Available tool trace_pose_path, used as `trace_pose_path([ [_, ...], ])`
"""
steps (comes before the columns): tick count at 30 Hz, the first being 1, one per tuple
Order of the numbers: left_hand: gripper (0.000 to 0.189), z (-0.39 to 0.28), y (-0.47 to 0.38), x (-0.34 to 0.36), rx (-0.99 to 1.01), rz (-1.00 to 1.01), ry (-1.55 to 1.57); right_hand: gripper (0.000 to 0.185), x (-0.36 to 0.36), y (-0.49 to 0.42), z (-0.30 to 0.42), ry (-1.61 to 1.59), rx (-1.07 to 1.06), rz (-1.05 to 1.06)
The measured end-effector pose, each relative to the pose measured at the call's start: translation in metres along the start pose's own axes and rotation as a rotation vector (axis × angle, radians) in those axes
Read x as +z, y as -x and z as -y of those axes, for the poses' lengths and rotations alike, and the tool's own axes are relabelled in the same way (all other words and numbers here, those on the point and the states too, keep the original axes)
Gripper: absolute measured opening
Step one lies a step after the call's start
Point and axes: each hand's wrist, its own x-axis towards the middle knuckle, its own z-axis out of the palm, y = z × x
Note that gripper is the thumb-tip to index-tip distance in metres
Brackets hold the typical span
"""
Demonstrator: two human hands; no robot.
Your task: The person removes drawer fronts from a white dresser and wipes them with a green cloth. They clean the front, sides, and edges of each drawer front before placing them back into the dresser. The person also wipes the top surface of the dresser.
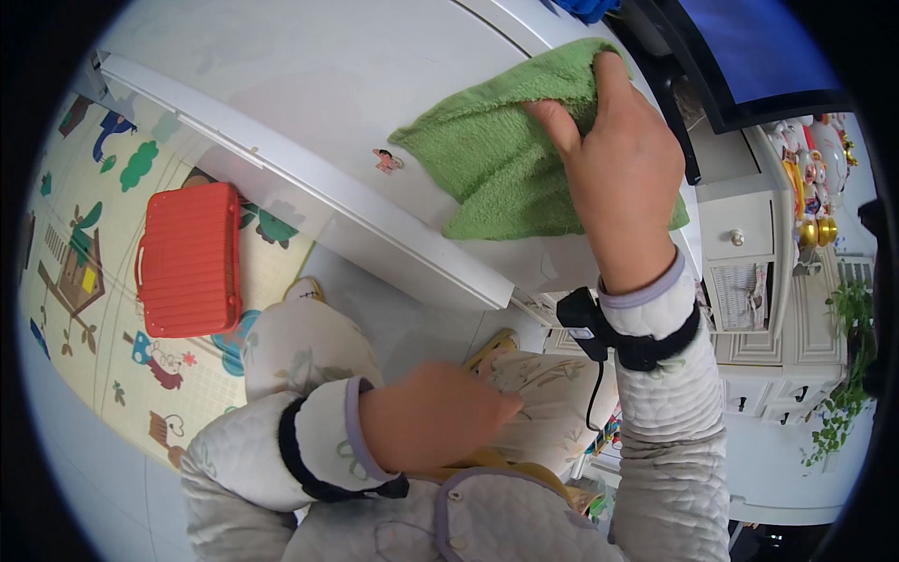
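A green terry cloth (491, 161) lies partly spread on the white surface of a piece of furniture (309, 84). My right hand (625, 154) is on its right part, thumb and fingers pinching a fold near the top edge. My left hand (442, 418) is bent in front of my body, above my lap, its fingers curled and slightly blurred; whether it holds anything cannot be told. A small cartoon sticker (386, 161) is on the white surface, left of the cloth. Both my wrists wear black straps.
A red ridged plastic case (189, 260) lies on a patterned play mat (112, 281) at the left. At the upper right stands a monitor (758, 56). White drawers (734, 225), figurines (811, 168) and a leafy plant (850, 351) are at the right.
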Motion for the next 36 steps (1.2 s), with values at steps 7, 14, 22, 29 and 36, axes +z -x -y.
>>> trace_pose_path([
  [7, 0.034, 0.005, -0.001, 0.0, -0.078, -0.036, -0.028, 0.047, -0.008, 0.004, -0.023, -0.322, -0.147, -0.001],
  [14, 0.033, 0.002, 0.002, 0.003, -0.059, -0.074, -0.01, 0.038, 0.007, 0.003, 0.013, 0.017, 0.077, -0.102],
  [22, 0.015, 0.02, -0.01, 0.002, -0.132, -0.185, 0.04, 0.022, 0.012, -0.001, -0.006, -0.301, 0.151, -0.247],
  [29, 0.031, 0.022, -0.007, -0.021, -0.158, -0.886, 0.368, 0.006, -0.049, 0.098, -0.01, -0.918, 0.132, 0.189],
  [36, 0.039, 0.015, -0.01, -0.031, -0.425, -0.593, 0.313, 0.005, -0.054, 0.108, -0.022, -1.442, 0.562, 0.774],
])
